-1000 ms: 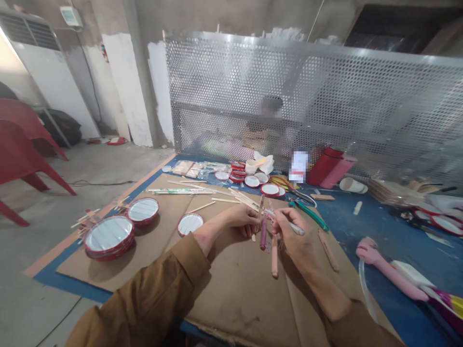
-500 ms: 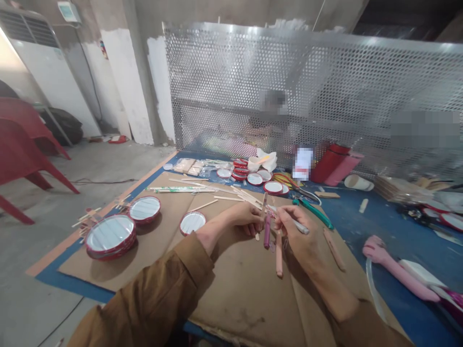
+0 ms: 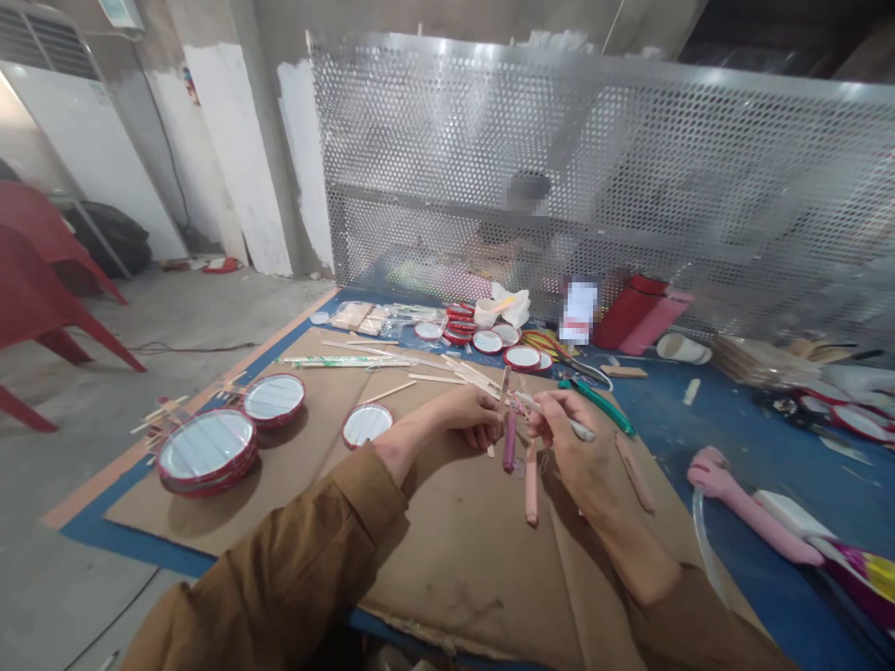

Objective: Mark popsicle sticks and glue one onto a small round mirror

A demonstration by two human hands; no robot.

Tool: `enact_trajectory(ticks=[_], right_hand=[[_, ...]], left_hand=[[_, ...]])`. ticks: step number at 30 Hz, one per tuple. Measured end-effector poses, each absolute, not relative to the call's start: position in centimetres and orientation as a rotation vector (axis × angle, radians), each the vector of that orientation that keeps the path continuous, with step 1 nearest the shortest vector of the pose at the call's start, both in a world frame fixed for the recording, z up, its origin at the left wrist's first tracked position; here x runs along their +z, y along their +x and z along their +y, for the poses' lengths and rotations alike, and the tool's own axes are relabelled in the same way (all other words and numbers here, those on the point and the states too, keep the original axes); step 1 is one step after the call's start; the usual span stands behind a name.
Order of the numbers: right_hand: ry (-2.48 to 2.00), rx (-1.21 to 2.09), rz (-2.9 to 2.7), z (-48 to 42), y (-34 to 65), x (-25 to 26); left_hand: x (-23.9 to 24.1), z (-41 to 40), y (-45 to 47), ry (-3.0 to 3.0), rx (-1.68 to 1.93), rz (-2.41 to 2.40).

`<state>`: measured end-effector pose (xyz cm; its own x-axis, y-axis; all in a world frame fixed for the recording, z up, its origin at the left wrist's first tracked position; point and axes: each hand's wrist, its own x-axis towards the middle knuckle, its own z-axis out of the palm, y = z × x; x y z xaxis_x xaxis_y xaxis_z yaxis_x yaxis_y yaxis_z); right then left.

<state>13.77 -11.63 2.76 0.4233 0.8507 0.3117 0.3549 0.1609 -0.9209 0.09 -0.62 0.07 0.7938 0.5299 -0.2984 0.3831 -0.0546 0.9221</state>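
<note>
One wooden stick (image 3: 504, 390), to my eye unfinished, was pinched in the left hand (image 3: 470, 415) above the cardboard (image 3: 433, 531); the right hand (image 3: 570, 451) gripped a white pen-like tool (image 3: 582, 431) beside it. Beyond: loose sticks (image 3: 437, 378), seemingly unworked. Leftward: red-rimmed discs (image 3: 208, 443), stacked.

the left hand (image 3: 475, 417) holds a stick (image 3: 504, 390); the right hand (image 3: 571, 438) grips a pen (image 3: 583, 431), both above the cardboard (image 3: 454, 550).

Grey light is being diffused, shadows are being cast beside red-rimmed discs (image 3: 208, 450), glints are being thrown off the perforated panel (image 3: 433, 121), detail between the left hand (image 3: 470, 416) and right hand (image 3: 570, 433) is being softened, edges are being stretched
</note>
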Motion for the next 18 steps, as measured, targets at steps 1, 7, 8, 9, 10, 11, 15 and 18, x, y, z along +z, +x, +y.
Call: enact_trajectory(ticks=[1,7,8,9,10,11,15,18], right_hand=[[-1.429,0.491,-1.15,-11.62,13.79,2.76],[-1.435,0.491,-1.194,-11.69,13.78,2.64],[-1.445,0.489,-1.203,-11.72,13.73,2.67],[-1.453,0.484,-1.209,-11.75,13.68,2.7],[-1.459,0.484,-1.214,-11.77,13.63,2.73],[-1.462,0.484,-1.215,-11.79,13.58,2.76],[-1.471,0.469,-1.214,-11.82,13.45,2.77],[-1.472,0.46,-1.235,-11.79,13.51,2.6]], left_hand=[[0.09,-0.63,0.09,1.671,0.14,0.733],[0.42,-0.8,-0.03,1.667,0.145,0.729],[0.47,-0.82,-0.07,1.662,0.144,0.727],[0.51,-0.85,-0.09,1.657,0.143,0.724],[0.53,-0.86,-0.11,1.654,0.143,0.722],[0.54,-0.87,-0.11,1.652,0.145,0.721],[0.5,-0.89,-0.07,1.647,0.147,0.71],[0.54,-0.98,-0.08,1.642,0.162,0.699]])
